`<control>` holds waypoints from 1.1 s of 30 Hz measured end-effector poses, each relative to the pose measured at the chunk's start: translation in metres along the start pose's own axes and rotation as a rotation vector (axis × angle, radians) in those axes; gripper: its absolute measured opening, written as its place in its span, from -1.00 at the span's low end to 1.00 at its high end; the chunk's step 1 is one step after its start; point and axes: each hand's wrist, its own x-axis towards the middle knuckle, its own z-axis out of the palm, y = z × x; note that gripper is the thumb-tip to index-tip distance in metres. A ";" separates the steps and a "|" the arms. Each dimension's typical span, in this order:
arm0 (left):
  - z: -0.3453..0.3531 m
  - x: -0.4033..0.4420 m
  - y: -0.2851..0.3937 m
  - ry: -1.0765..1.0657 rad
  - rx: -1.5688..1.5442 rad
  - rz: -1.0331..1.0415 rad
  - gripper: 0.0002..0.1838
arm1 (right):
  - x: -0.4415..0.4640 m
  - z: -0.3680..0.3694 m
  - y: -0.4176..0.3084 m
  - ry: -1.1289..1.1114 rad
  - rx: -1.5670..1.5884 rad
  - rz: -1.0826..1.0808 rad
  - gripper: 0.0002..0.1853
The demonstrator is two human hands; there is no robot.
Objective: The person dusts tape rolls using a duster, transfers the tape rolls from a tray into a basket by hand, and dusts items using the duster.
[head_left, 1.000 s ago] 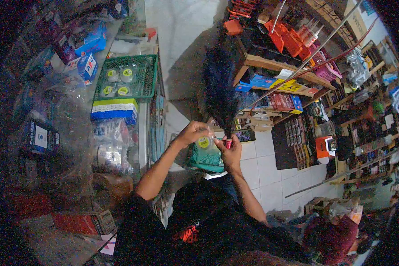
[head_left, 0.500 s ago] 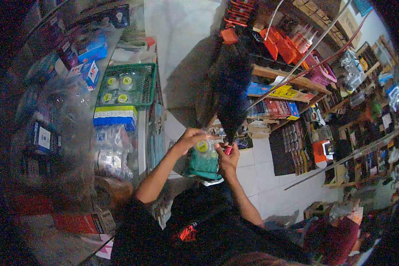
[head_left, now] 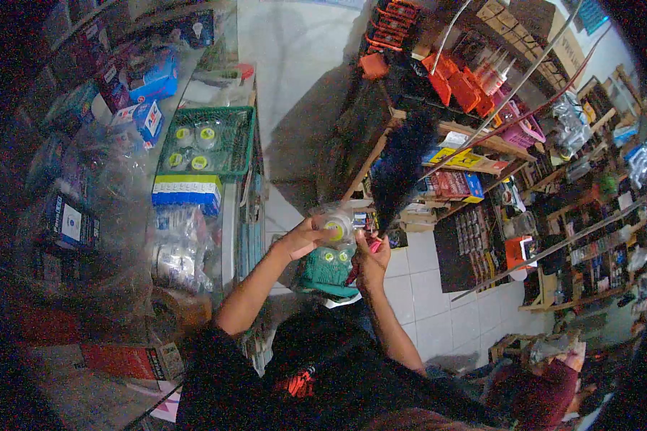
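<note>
My left hand (head_left: 302,241) is grasping a clear container (head_left: 336,228) with a round yellow label, its fingers curled about the near side. My right hand (head_left: 373,263) is closed around the reddish handle of a dark feather duster (head_left: 404,161), whose plume slants up and away beyond my fingers. The container sits between my two hands; I cannot tell whether my right fingertips touch it.

Just below my hands is a teal basket (head_left: 326,281), with a couple of small yellow-labelled lids (head_left: 329,256) showing in it. Off to the left of my left hand runs a surface (head_left: 228,248). On it, farther forward than my hands, stands a green basket (head_left: 252,140) holding four clear jars with yellow labels; nearer me come a row of blue-and-white boxes (head_left: 187,188) and a plastic-wrapped bundle (head_left: 180,251). Well forward and right of my right hand are orange trays (head_left: 446,79).
</note>
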 end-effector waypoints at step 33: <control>-0.032 0.005 0.044 0.358 -0.708 0.229 -0.19 | -0.058 -0.118 0.024 -0.462 -0.641 0.154 -0.55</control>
